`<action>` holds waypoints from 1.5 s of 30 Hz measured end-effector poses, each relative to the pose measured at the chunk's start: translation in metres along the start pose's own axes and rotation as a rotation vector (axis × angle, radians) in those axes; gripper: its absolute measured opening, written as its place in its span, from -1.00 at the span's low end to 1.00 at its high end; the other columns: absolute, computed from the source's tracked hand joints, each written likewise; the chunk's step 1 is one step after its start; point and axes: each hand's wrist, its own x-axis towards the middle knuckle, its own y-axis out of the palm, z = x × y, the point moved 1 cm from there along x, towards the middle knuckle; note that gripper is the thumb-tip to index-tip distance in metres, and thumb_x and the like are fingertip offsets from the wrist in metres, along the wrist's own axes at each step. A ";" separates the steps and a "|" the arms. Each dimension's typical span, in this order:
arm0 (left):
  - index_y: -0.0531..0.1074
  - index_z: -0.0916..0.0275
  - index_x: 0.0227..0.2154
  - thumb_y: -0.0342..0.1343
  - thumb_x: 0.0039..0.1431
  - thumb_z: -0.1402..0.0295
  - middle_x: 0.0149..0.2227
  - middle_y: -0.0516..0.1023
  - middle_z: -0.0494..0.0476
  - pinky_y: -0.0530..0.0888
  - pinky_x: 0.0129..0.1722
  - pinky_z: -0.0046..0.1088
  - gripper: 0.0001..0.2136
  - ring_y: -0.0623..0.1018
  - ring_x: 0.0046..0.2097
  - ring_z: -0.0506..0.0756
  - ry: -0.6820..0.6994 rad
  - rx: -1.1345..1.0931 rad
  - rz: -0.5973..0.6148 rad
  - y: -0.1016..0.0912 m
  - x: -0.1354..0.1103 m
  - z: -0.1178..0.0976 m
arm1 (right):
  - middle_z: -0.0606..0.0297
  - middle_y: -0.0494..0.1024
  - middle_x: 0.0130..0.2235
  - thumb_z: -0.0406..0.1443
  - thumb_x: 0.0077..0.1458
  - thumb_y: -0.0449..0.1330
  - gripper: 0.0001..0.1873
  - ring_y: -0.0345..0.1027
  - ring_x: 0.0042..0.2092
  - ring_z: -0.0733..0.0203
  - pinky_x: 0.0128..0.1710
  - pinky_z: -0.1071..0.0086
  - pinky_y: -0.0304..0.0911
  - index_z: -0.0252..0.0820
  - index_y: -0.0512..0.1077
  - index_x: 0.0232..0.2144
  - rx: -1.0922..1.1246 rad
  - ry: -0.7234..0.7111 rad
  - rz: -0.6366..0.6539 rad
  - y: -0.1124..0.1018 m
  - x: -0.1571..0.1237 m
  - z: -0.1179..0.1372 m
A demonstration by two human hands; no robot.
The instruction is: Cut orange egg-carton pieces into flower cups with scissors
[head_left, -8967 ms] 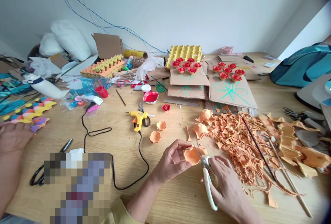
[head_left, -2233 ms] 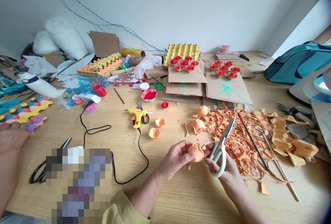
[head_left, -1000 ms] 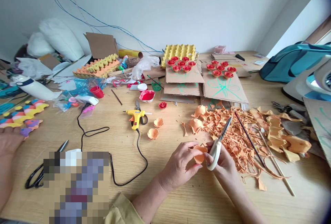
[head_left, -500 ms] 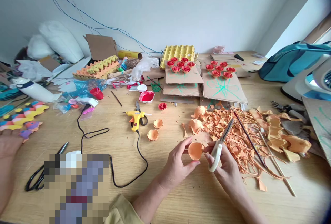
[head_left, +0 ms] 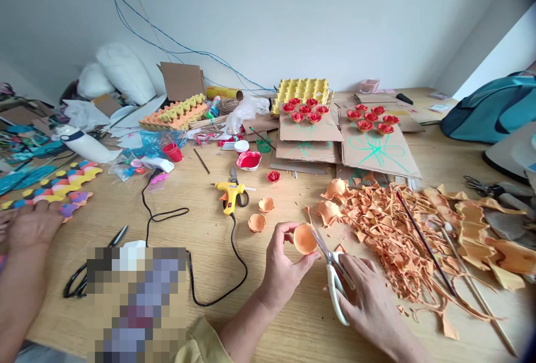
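Between the thumb and fingers of my left hand (head_left: 281, 265) is an orange egg-carton cup (head_left: 305, 239), its round hollow facing me. My right hand (head_left: 368, 296) grips white-handled scissors (head_left: 336, 285) by the loops. Their blades are at the cup's right edge, parted a little, with a thin orange strip beside them. Two trimmed orange cups (head_left: 257, 223) stand to the left, near a yellow glue gun (head_left: 230, 196). Right of my hands lies a heap of orange carton scraps (head_left: 385, 234).
Red paper flowers (head_left: 365, 125) stand on cardboard pieces (head_left: 381, 153) at the back. A red paint dish (head_left: 248, 161) is mid-table. A black cord (head_left: 240, 279) loops left of my forearm. Another person's hand (head_left: 33, 223) rests by a painted carton (head_left: 62, 184) at far left.
The scissors have swung from pointing up and right to pointing up and left, with their blades now at the cup's edge. The view has shifted; the other person's arm has moved inward.
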 end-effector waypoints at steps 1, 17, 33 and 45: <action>0.30 0.18 -0.06 0.35 0.02 0.30 -0.11 0.48 0.13 0.45 -0.08 -0.33 -0.55 0.50 -0.11 0.11 0.005 0.010 -0.009 0.000 0.000 0.000 | 0.34 0.45 -0.40 -0.23 0.15 0.18 -0.84 0.34 -0.38 0.16 -0.31 0.26 0.23 -0.09 0.25 -0.38 -0.007 -0.009 0.004 0.000 0.000 0.000; 0.28 0.13 -0.05 0.36 0.00 0.32 -0.15 0.46 0.08 0.44 -0.10 -0.38 -0.52 0.49 -0.13 0.09 0.065 -0.072 0.130 0.003 -0.002 0.001 | 0.35 0.39 -0.38 -0.30 0.08 0.18 -0.81 0.32 -0.35 0.12 -0.25 0.18 0.22 -0.07 0.18 -0.36 -0.035 -0.028 -0.003 -0.001 0.001 0.001; 0.31 0.18 -0.08 0.36 -0.01 0.29 -0.13 0.48 0.13 0.47 -0.09 -0.34 -0.54 0.52 -0.13 0.12 -0.004 -0.189 0.171 0.000 0.000 -0.006 | 0.40 0.31 -0.45 -0.24 0.21 0.10 -0.78 0.20 -0.42 0.21 -0.22 0.20 0.16 -0.08 0.12 -0.43 0.007 -0.097 -0.022 -0.004 -0.001 -0.001; 0.34 0.16 0.02 0.35 0.02 0.30 -0.06 0.47 0.15 0.45 0.05 -0.34 -0.51 0.50 0.00 0.14 -0.014 -0.288 0.203 -0.006 0.004 -0.004 | 0.44 0.26 -0.51 -0.29 0.20 0.13 -0.71 0.17 -0.44 0.22 -0.25 0.25 0.15 -0.08 0.07 -0.47 0.027 -0.088 -0.027 -0.001 -0.005 -0.009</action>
